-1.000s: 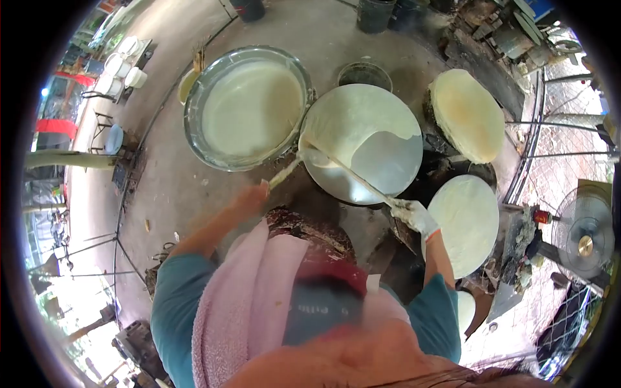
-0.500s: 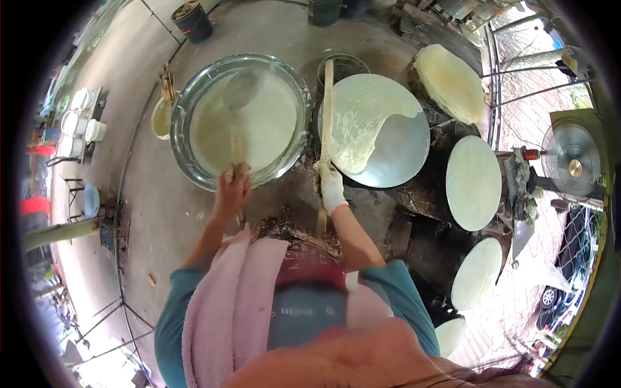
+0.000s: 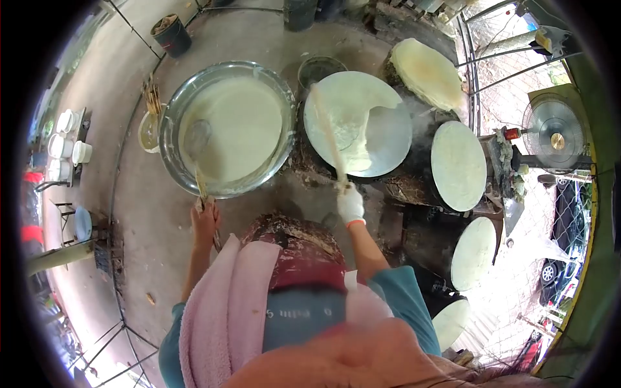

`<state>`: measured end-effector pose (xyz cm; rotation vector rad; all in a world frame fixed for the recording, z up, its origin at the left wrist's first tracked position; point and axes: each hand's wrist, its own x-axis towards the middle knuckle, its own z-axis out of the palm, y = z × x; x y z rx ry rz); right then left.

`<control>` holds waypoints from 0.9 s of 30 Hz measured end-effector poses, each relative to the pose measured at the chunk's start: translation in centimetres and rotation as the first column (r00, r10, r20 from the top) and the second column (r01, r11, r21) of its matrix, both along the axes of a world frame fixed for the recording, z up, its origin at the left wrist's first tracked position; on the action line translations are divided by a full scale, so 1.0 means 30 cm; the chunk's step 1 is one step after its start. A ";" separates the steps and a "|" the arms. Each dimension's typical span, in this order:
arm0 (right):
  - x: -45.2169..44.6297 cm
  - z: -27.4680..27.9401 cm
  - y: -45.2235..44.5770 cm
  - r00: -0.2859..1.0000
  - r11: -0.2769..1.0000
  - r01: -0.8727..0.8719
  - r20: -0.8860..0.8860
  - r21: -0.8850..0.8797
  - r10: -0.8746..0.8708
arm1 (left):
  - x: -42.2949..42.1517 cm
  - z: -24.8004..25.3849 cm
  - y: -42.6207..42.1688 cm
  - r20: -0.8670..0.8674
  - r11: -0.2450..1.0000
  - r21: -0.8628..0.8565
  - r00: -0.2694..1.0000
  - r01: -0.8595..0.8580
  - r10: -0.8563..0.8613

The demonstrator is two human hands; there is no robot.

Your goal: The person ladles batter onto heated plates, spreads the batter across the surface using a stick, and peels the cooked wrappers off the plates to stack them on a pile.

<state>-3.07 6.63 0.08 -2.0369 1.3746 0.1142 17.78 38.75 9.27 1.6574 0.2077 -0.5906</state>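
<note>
My bare left hand (image 3: 205, 220) is closed round the wooden handle of a ladle (image 3: 201, 181), whose round bowl dips at the left side of the pale batter (image 3: 249, 116). That batter fills a wide metal basin (image 3: 169, 132). My right hand (image 3: 350, 204), in a white glove, grips a long wooden spreader stick (image 3: 332, 139). The stick lies across the left part of a round griddle (image 3: 388, 132). Batter (image 3: 352, 97) covers most of this griddle, leaving a bare dark patch at its right.
More round griddles carry pale sheets, one at the right (image 3: 458, 165) and another lower down (image 3: 475, 252). A stack of flatbreads (image 3: 427, 74) stands behind. Beyond are a fan (image 3: 553, 129) and a bucket (image 3: 171, 35). A tub with sticks (image 3: 150, 132) sits left of the basin.
The ladle has swung left and toward me in the basin, with my left hand. The spreader stick has tilted, and the batter now covers more of the griddle. The whole view has shifted.
</note>
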 end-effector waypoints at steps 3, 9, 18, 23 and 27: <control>-0.110 -0.024 -0.170 0.986 0.984 0.158 0.061 -0.078 -0.154 | -0.030 0.026 -0.035 0.017 1.000 0.025 1.000 0.018 -0.019; -0.161 0.021 -0.177 0.969 0.996 -0.009 0.245 0.088 -0.013 | -0.123 0.051 -0.139 0.062 0.998 0.042 0.997 0.042 -0.044; -0.304 0.012 -0.542 0.976 0.998 0.063 0.207 0.026 -0.067 | -0.282 0.034 -0.259 0.035 0.998 0.057 0.999 -0.014 0.012; -0.474 -0.018 -0.462 0.926 0.934 -0.358 0.130 -0.006 0.355 | -0.395 0.044 -0.264 0.030 0.979 0.130 0.988 -0.156 0.153; -0.434 0.003 -0.736 0.976 0.973 -0.211 0.034 -0.091 0.215 | -0.464 0.083 -0.285 0.119 0.984 0.151 0.990 -0.095 0.078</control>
